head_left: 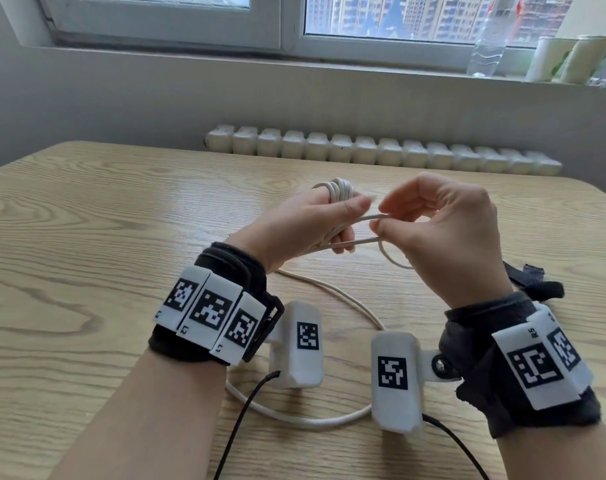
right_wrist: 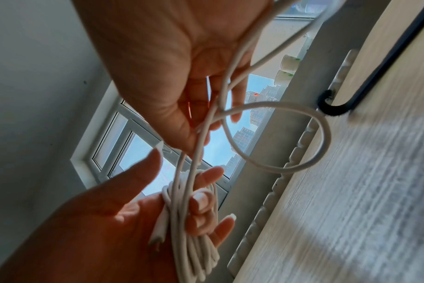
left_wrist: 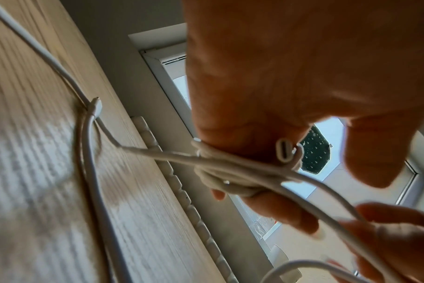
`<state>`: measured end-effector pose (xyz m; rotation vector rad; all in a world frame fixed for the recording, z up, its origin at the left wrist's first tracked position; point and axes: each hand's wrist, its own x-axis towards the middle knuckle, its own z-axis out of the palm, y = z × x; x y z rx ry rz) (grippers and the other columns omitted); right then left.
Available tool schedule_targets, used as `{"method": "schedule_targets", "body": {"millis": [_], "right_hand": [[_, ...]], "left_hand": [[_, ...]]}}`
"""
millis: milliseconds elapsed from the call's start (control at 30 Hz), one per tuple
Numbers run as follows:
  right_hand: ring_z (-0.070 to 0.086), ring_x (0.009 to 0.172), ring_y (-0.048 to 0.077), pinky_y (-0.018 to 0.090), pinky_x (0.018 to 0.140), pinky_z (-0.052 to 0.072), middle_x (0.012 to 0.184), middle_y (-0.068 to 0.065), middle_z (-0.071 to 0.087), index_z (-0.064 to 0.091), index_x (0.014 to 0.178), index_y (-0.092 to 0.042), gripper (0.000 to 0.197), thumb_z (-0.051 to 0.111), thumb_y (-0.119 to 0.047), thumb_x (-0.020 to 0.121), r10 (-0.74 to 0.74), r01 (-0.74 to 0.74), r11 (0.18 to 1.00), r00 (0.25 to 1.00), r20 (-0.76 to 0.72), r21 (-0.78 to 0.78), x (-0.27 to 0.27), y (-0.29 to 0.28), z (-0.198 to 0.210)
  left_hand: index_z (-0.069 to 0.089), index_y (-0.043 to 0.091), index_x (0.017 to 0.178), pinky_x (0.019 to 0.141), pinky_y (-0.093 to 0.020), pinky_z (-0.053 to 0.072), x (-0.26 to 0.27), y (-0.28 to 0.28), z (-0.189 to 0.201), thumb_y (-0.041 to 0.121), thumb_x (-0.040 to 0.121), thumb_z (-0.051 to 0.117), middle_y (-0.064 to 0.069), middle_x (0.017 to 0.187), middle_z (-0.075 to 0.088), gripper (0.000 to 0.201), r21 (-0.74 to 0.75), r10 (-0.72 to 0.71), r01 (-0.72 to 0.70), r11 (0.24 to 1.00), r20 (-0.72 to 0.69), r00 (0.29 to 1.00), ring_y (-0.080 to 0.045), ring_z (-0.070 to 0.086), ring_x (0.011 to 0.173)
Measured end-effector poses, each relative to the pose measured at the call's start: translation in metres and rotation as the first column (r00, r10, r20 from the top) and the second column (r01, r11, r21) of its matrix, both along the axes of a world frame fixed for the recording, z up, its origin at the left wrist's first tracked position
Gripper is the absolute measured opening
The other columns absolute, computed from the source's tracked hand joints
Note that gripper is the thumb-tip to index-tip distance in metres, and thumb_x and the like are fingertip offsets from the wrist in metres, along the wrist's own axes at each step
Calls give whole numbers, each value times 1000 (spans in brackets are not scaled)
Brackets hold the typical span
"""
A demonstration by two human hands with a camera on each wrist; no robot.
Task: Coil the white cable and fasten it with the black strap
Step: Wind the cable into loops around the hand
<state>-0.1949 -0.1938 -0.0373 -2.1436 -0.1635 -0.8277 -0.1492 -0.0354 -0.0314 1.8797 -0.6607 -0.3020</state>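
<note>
Several turns of the white cable [head_left: 336, 190] are wound round the fingers of my left hand [head_left: 350, 226], held above the middle of the table. One plug [left_wrist: 284, 151] lies against that palm. My right hand [head_left: 381, 218] pinches a free strand between thumb and forefinger, just right of the left hand. Below the pinch the cable forms a loop [right_wrist: 303, 137]. The loose rest of the cable [head_left: 329, 296] trails over the table towards me, and its other plug [left_wrist: 96, 107] lies flat on the wood. The black strap [head_left: 526, 278] lies on the table behind my right wrist, untouched.
The wooden table [head_left: 87, 237] stands against a wall with a white radiator [head_left: 381, 150]. A plastic bottle [head_left: 488, 39] and paper cups [head_left: 571, 60] sit on the windowsill. Thin black wires [head_left: 246, 417] run from my wrist cameras towards me.
</note>
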Motion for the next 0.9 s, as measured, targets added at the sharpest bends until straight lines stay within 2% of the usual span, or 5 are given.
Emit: {"method": "schedule_targets", "body": {"millis": [300, 467, 600, 700, 900], "right_hand": [[60, 83, 3, 14, 75, 43, 81, -16, 66, 68, 77, -30, 20, 80, -18, 66, -75, 77, 996, 996, -49, 35, 4, -4, -3], [48, 116, 13, 34, 101, 39, 116, -8, 54, 68, 99, -33, 41, 82, -18, 63, -130, 138, 990, 980, -151, 37, 10, -13, -9], [57, 89, 9, 24, 79, 47, 103, -6, 62, 70, 95, -30, 35, 79, -11, 66, -149, 170, 981, 969, -199, 90, 13, -18, -11], [61, 73, 3, 19, 68, 49, 82, -11, 67, 71, 80, -29, 30, 75, -3, 67, -134, 174, 973, 960, -244, 153, 15, -21, -13], [64, 84, 16, 42, 86, 55, 85, -6, 68, 71, 80, -28, 28, 70, -1, 71, -95, 229, 935, 898, -430, 272, 23, -30, -23]], "left_hand": [[55, 8, 75, 52, -20, 35, 0, 2, -1, 23, 80, 69, 1, 61, 45, 21, -15, -29, 30, 999, 49, 998, -6, 40, 53], [41, 17, 54, 54, -24, 39, 3, 4, -1, 15, 91, 54, 8, 46, 37, 39, -68, -30, 26, 997, -50, 998, -10, 32, 44], [29, 20, 52, 44, -23, 28, 7, 8, -1, 16, 90, 48, 3, 50, 25, 42, -227, -22, -11, 974, -144, 989, -13, 21, 44], [31, 19, 56, 42, -23, 22, 13, 13, -1, 15, 87, 41, 6, 47, 24, 32, -491, -132, -1, 871, -238, 962, -11, 17, 41], [49, 14, 67, 43, -15, 33, 23, 27, 1, 19, 83, 46, 9, 39, 34, 17, -861, -403, -102, 498, -334, 852, -3, 30, 34]]}}
